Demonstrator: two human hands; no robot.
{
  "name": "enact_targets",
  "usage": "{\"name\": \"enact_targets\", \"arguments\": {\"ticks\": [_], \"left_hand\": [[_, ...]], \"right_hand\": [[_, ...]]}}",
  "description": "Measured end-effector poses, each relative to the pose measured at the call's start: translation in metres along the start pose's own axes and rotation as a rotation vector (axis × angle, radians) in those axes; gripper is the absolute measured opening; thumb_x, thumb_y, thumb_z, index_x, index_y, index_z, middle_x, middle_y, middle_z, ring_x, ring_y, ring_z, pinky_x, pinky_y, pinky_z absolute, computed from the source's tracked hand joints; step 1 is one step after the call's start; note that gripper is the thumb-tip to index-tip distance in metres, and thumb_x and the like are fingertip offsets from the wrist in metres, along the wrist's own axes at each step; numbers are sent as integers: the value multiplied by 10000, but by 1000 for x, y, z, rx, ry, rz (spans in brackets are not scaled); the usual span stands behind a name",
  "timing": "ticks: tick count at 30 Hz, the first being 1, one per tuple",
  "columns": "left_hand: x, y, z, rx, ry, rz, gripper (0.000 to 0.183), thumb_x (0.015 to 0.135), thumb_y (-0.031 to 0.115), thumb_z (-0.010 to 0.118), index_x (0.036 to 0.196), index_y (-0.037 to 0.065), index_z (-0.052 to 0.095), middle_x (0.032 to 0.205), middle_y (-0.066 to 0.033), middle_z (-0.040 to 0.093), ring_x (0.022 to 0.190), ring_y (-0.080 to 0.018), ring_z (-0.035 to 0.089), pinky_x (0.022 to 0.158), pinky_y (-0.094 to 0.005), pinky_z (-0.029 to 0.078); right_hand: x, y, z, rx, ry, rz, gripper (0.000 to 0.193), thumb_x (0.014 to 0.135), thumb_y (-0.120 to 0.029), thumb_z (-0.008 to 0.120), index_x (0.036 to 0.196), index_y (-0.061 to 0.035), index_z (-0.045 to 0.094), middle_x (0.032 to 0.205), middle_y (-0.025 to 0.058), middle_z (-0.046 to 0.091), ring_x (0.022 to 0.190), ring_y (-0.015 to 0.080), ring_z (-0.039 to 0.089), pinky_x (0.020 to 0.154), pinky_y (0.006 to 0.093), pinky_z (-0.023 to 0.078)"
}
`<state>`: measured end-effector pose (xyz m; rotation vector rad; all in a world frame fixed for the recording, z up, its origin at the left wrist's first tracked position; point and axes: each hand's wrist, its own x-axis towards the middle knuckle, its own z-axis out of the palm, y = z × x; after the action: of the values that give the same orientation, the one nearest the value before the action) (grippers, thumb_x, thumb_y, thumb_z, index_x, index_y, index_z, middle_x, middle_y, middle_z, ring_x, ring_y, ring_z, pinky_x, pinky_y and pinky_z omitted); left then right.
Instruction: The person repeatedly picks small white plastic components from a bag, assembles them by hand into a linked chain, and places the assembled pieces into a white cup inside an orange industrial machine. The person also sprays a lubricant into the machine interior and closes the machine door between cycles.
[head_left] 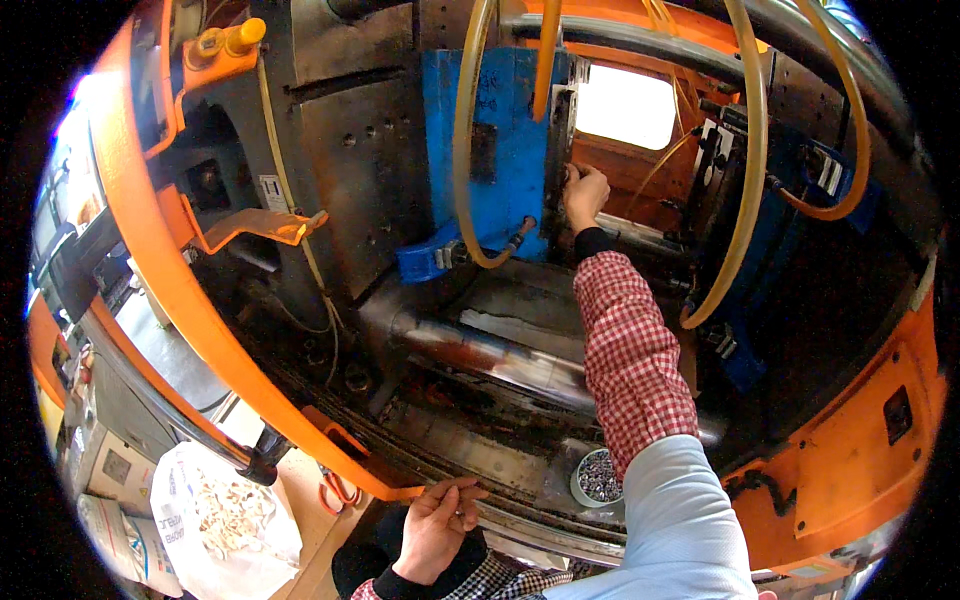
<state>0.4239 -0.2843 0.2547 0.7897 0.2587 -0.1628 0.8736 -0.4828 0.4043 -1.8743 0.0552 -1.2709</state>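
Pale sleeve foremost, the blue block stands just left of the right grip, whose closure I cannot tell.

A blue, dark-smudged block stands upright just beside a dark steel plate, a dark rectangular patch on its side and a grey metal edge along its right.

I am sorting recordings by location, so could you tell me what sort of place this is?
Probably a factory workshop: the right hand is inside a large machine with a blue block, looping hoses and a thick metal bar.
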Motion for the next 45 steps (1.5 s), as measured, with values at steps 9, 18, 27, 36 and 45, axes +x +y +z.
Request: {"name": "enact_targets", "arguments": {"ticks": [9, 18, 27, 36, 45], "left_hand": [[-15, 5, 3, -27, 88, 38, 211, 980, 163, 392, 949, -21, 490, 875, -137, 616, 550, -131, 463, 517, -254, 382], [-10, -4, 18, 73, 16, 41, 228, 974, 200, 432, 893, -1, 505, 700, -37, 521, 525, -115, 458, 499, -227, 357], [-17, 19, 23, 18, -34, 213, 290, 951, 283, 486, 839, 20, 530, 582, -14, 476, 431, -89, 361, 422, -219, 293], [-23, 26, 42, 167, -32, 197, 319, 946, 315, 483, 838, 24, 560, 504, 10, 420, 379, -68, 344, 380, -204, 280], [-1, 18, 24, 69, -6, 166, 404, 953, 336, 461, 988, -56, 554, 538, 17, 412, 418, -67, 327, 405, -233, 265]], "right_hand": [[-8, -6, -3, 27, -109, -66, 234, 765, -22, 534, 943, 11, 683, 912, 240, 642, 868, 358, 619, 774, 379, 473], [24, 36, -24, 30, -186, -88, 312, 740, 18, 508, 1021, 34, 642, 1050, 247, 601, 1031, 354, 556, 877, 389, 433], [-194, -161, -223, 369, -1368, -606, 163, 769, -180, 668, 826, -30, 698, 765, 140, 655, 691, 246, 629, 628, 332, 484], [-226, -151, -247, 501, -1504, -463, 199, 765, -157, 680, 877, 7, 682, 790, 159, 658, 711, 283, 638, 645, 339, 487], [-157, -122, -188, 337, -588, -408, 91, 809, -40, 595, 844, 7, 663, 843, 130, 671, 773, 211, 650, 688, 330, 511]]}}
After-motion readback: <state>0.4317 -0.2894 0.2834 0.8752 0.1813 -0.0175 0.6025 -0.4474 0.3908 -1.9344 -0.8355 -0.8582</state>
